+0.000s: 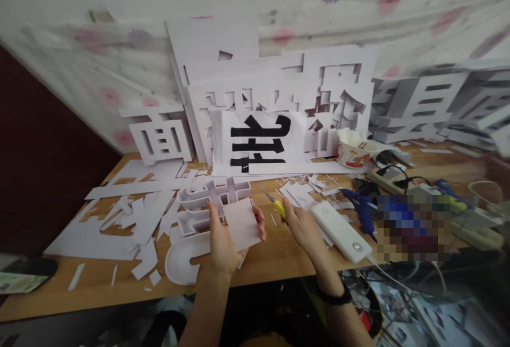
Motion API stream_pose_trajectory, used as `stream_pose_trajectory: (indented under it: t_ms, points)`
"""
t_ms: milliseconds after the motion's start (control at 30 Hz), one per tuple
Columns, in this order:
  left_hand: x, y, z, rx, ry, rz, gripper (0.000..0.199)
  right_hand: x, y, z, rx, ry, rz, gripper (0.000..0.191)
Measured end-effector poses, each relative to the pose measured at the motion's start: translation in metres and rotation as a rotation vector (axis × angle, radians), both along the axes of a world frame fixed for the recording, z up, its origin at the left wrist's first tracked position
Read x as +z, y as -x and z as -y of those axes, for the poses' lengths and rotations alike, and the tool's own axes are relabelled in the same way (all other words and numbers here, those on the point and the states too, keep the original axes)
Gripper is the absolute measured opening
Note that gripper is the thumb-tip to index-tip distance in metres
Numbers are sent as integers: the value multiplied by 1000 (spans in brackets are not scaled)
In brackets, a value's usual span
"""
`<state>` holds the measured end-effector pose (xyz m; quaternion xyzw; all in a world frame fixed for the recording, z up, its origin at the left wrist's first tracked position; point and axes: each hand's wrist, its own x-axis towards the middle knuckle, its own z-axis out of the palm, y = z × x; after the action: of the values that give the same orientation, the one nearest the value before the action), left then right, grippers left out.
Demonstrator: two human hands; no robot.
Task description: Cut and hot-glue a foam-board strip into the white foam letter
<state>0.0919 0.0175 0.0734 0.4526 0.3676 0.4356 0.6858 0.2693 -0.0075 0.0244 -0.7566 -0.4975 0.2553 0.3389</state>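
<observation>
Left hand (223, 243) half-curled round card (241, 225); right hand (299, 225) gripping knife (280, 209); table (274, 256) strip between, front edge near; sheet (297, 142) bears black lettering (258, 147).

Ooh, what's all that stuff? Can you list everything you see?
White card: 1, white, in the left grip
Yellow knife: 1, yellow handle, in the right grip
Hollow letter shape: at least 1, white, beside the left grip
Cut sheets: several, white, leaning at back
Printed sheet: 1, white with black print, back middle
Standing letters: several, white, back left and right
Scraps: too many to count, white, over the table
Bowl: 1, white and red, back right
White box: 1, white, right of the right grip
Glue gun: at least 1, blue, right
Cables: several, white or black, right
Table: 1, brown
Flowered cover: 1, pale with pink and purple, wall
Wristband: 1, black, right wrist
Left grip, right grip: 2, bare, front middle
</observation>
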Motion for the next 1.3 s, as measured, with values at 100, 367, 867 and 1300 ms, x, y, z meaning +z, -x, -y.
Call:
stream_pose_trajectory:
  t_ms: [100,367,867,1300]
  points:
    - [-13,1,4,21,-79,-52,79,11,5,21,65,-46,-74,67]
    - [-17,7,13,61,-712,-449,27,35,18,50,194,-224,107,57]
    - [-9,3,16,299,-1153,-587,22,40,11,53,177,-368,240,52]
    - [-11,1,23,426,-1114,-564,14,37,14,48,-31,-350,294,55]
